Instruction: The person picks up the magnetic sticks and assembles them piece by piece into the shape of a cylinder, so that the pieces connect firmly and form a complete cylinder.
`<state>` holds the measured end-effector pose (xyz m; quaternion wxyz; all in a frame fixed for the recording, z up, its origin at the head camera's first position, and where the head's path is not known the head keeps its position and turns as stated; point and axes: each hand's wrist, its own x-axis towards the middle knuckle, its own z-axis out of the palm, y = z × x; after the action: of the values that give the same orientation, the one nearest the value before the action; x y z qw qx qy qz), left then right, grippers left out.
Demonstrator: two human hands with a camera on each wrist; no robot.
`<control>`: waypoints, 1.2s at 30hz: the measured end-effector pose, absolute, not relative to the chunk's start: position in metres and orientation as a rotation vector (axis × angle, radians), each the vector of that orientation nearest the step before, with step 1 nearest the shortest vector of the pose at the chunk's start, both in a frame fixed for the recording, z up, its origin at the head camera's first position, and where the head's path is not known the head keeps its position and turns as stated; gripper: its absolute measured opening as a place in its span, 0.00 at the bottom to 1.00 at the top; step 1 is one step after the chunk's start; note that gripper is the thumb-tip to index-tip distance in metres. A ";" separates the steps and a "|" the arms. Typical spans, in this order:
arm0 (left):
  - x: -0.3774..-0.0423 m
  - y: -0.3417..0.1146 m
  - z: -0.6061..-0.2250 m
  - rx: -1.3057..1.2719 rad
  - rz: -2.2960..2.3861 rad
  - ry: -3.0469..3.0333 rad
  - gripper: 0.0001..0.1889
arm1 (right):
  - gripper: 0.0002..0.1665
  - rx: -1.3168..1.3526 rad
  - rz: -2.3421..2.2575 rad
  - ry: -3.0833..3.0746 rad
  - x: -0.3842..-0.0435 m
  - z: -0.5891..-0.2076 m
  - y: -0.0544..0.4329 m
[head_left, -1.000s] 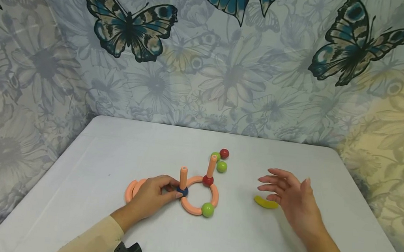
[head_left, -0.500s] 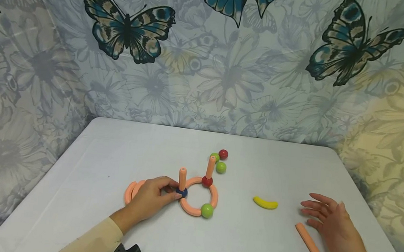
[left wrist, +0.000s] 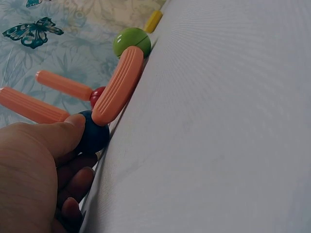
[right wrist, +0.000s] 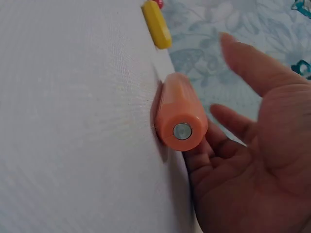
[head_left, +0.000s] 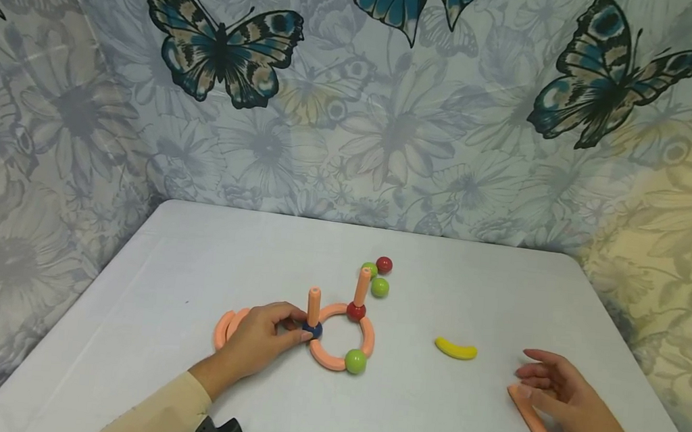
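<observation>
My left hand [head_left: 259, 341] pinches a dark blue ball [left wrist: 95, 135] between thumb and fingers. This ball joins a ring of curved orange magnetic sticks [head_left: 327, 360] lying on the table, along with a red ball [head_left: 355, 312] and a green ball [head_left: 355, 361]. One straight orange stick [head_left: 313, 305] stands upright on the blue ball, another straight stick [head_left: 363, 286] on the red one. At the right, my right hand [head_left: 569, 406] is beside a loose orange stick [right wrist: 182, 109] with a metal disc in its end. Its fingers lie close along the stick's far side; the thumb is raised apart.
Behind the ring sit a loose red ball [head_left: 384, 264] and two green balls [head_left: 380, 287], one partly hidden by an upright stick. A short curved yellow piece [head_left: 456, 349] lies right of centre. Curved orange pieces [head_left: 224, 328] are partly covered by my left hand. A patterned wall borders the white table [head_left: 427, 419].
My right hand has moved right and toward me, away from the yellow piece to the loose orange stick, and its thumb has lowered toward it. My left hand stays on the blue ball.
</observation>
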<state>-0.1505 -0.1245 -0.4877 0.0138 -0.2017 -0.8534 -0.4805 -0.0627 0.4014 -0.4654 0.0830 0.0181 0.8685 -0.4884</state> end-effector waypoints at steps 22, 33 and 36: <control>-0.151 -0.126 -0.488 -0.641 -1.483 -2.662 0.09 | 0.30 0.109 -1.422 2.712 -0.060 -0.438 0.374; -0.151 -0.126 -0.489 -0.646 -1.487 -2.657 0.09 | 0.18 -0.500 -1.703 2.668 -0.078 -0.422 0.311; -0.151 -0.126 -0.489 -0.649 -1.481 -2.657 0.09 | 0.19 -0.667 -1.702 2.629 -0.087 -0.417 0.290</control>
<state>-0.1512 -0.1262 -0.4894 0.0155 -0.2085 -0.8541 -0.4762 -0.0873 0.2903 -0.4173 -0.0302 -0.2083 0.8206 -0.5314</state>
